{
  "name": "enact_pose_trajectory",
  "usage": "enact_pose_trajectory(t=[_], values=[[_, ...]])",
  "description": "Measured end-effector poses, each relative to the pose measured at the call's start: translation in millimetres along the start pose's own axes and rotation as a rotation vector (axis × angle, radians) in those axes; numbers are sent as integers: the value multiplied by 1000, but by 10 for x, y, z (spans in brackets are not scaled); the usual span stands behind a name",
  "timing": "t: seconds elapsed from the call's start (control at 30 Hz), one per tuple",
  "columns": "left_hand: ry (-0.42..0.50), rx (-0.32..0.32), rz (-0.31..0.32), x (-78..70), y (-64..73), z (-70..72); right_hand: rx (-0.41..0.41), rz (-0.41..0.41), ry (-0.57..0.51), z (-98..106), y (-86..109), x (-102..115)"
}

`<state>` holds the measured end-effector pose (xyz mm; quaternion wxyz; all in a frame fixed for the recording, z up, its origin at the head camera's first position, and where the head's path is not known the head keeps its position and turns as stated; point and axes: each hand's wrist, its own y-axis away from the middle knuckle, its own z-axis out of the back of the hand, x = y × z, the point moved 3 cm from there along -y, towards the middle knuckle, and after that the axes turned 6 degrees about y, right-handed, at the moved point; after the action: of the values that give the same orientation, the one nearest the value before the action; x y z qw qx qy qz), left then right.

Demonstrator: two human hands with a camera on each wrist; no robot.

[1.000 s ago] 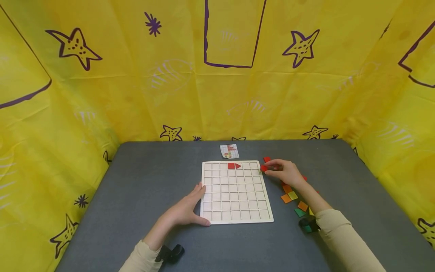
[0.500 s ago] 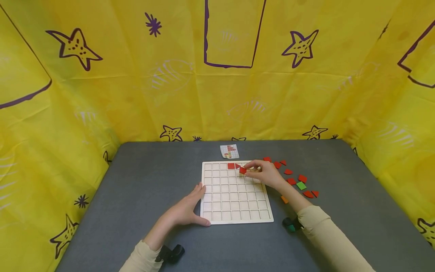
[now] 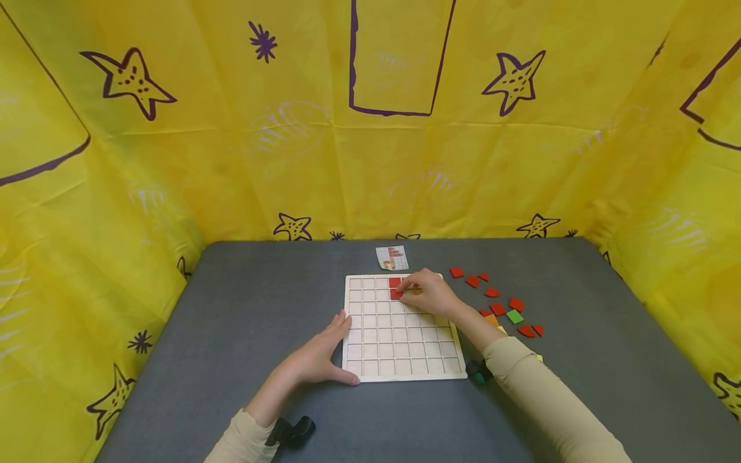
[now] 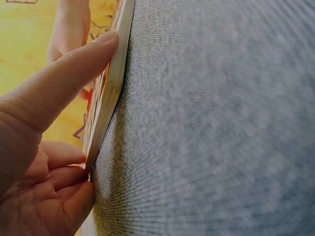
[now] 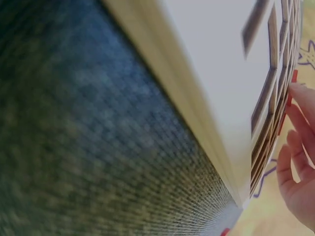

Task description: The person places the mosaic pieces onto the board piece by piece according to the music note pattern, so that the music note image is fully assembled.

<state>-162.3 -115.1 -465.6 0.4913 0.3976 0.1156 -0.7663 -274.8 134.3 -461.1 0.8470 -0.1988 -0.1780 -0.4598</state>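
A pale wooden grid board (image 3: 402,351) lies flat on the dark grey table. My right hand (image 3: 433,296) pinches a red square tile (image 3: 395,294) at a second-row cell, directly below another red square tile (image 3: 395,282) in the top row. The red triangle beside that one is hidden by the fingers. In the right wrist view, my right fingertips (image 5: 295,93) are right at the board's face. My left hand (image 3: 315,357) rests against the board's left side, thumb at the near corner. The left wrist view shows the thumb (image 4: 81,64) over the board's edge (image 4: 109,88).
Behind the board lies a small printed card (image 3: 392,258) with a coloured pattern. Loose red tiles (image 3: 498,309), a green tile (image 3: 514,316) and an orange tile (image 3: 491,319) are scattered to the right, partly under my right forearm. A yellow patterned cloth (image 3: 370,180) hangs behind the table.
My right hand has carried the red square tile leftward from beside the board's right edge to the cell under the placed red square. The left hand stays where it was.
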Motion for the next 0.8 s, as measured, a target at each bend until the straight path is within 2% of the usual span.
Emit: enact_pose_trajectory(t=[0.33, 0.6, 0.7, 0.8], values=[[3, 1, 1, -9, 1, 5, 15, -12, -17, 7, 12, 23], [1, -5, 1, -15, 2, -1, 2, 13, -34, 5, 8, 17], [5, -6, 5, -28, 7, -3, -5, -13, -54, 19, 24, -11], [10, -6, 9, -43, 15, 0, -11, -99, -107, 66, 61, -55]])
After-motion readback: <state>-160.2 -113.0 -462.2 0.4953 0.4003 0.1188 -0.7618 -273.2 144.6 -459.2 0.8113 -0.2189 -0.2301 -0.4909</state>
